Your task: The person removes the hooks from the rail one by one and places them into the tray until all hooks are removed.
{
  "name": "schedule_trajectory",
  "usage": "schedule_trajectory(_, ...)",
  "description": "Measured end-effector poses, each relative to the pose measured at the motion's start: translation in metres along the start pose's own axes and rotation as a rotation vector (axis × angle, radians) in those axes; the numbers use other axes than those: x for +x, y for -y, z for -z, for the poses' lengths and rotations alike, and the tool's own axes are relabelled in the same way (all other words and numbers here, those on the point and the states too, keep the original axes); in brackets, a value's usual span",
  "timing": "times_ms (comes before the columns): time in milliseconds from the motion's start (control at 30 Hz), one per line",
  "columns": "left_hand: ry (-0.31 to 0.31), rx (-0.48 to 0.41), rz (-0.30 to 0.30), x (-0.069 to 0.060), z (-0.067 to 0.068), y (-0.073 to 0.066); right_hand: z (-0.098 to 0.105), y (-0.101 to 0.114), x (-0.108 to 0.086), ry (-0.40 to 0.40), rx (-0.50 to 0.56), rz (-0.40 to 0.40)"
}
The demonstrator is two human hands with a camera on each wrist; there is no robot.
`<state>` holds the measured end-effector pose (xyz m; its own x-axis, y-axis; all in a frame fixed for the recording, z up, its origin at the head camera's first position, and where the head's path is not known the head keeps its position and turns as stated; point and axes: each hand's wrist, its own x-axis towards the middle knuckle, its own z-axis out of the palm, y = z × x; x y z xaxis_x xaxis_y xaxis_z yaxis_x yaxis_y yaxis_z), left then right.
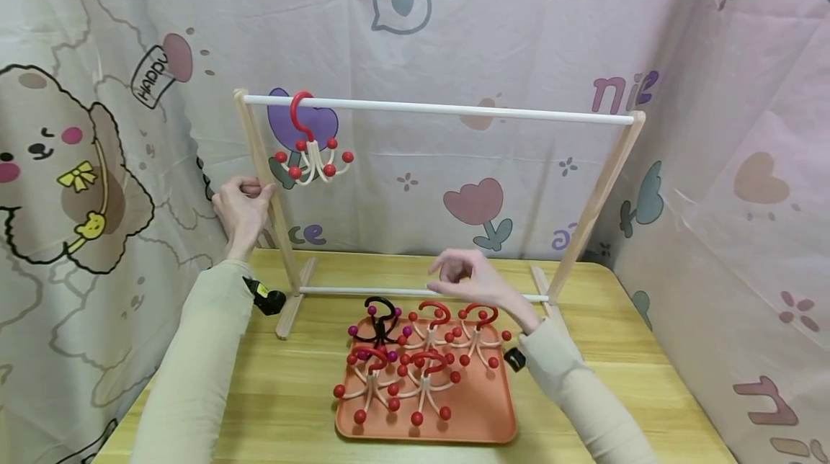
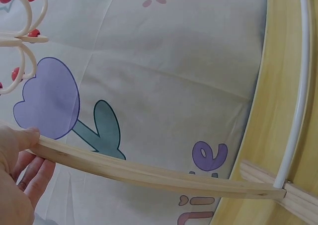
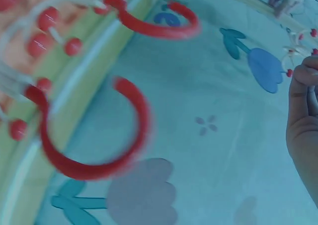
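Observation:
My left hand (image 1: 243, 208) pinches the left wooden post (image 1: 281, 233) of a hanging rack between thumb and fingers; the left wrist view shows the thumb on top. From the rack's white top rail (image 1: 415, 107), near its left end, hangs a multi-arm hanger with a red hook (image 1: 314, 158), cream arms and red ball tips. My right hand (image 1: 472, 278) hovers over the back edge of an orange tray (image 1: 476, 417), fingers loosely bent, nothing held. On that tray lie several more red-hooked hangers (image 1: 426, 385) and a black hanger (image 1: 380, 331) with magenta tips.
The rack's right post (image 1: 596, 201) stands behind my right forearm. A white lower bar (image 1: 363, 291) runs just behind the tray. The wooden table (image 1: 279, 399) carries everything, and printed curtains (image 1: 402, 53) hang around it.

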<state>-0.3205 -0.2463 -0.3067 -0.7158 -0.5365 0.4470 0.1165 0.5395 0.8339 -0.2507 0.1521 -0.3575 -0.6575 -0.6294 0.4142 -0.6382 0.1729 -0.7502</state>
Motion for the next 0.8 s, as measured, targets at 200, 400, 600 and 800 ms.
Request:
schedule_trajectory(200, 0.002, 0.008, -0.018, 0.0, 0.0, 0.002, 0.02, 0.017, 0.031, -0.023, -0.06, -0.028)
schedule_trajectory(400, 0.017, -0.001, 0.001, -0.001, 0.002, -0.001, 0.03, 0.032, 0.059, -0.055, -0.063, -0.007)
schedule_trajectory(600, 0.02, -0.005, -0.006, -0.001, 0.003, -0.001, 0.031, 0.043, 0.083, -0.117, -0.028, -0.041)
schedule_trajectory(800, 0.019, 0.004, -0.012, 0.0, 0.002, 0.0, 0.028, 0.05, 0.103, -0.149, 0.029, -0.071)
